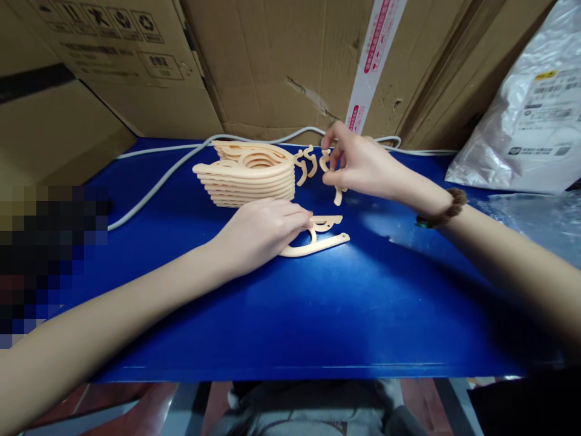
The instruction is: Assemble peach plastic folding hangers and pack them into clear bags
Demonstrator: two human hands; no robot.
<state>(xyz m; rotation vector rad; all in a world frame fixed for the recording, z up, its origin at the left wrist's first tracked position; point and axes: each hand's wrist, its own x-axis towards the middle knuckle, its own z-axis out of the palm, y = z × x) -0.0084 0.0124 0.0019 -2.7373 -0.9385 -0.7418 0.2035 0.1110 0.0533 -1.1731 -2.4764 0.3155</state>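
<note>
The left hand (265,233) lay palm-down over curved, cream, plastic-looking bars (320,244) near the middle of the blue, glossy bench (290,327); its fingertips touched them, but I could not tell how firmly its grip closed. Towards the back edge, the right hand (361,165) curled thumb and fingers about a small, cream, S-shaped hook (324,162); whether that grip was pinching it was unclear. Two matching loose hooks (311,165) lay between it and a layered stack of cream, curved pieces (247,184), left of centre. The pieces looked light, stiff and rather slick, their thin hooks perhaps snappable; mid-curve seemed the best hold for a hook, the thick outer edge for a bar.
</note>
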